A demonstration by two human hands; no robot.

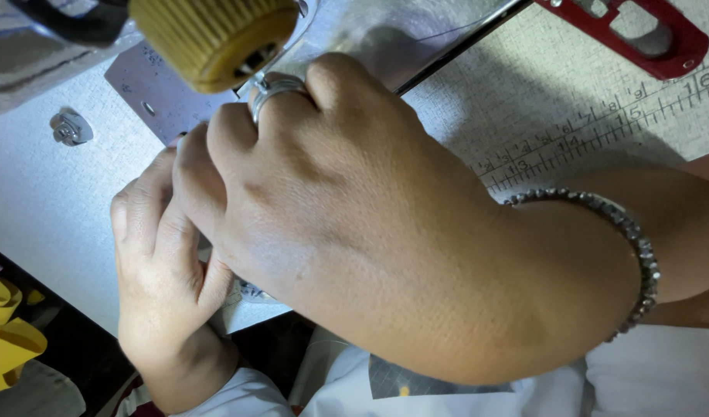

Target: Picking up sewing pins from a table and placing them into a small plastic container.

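On the grey machine bed (37, 201), right hand (346, 208) overlaps curled left hand (161, 270).

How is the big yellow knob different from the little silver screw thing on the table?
The yellow knob is large, ridged along its side and sits raised near the camera; the silver screw is small, smooth and shiny, and lies flat on the grey table. The knob is right beside the right hand, while the screw lies apart from both hands. Both look roundish.
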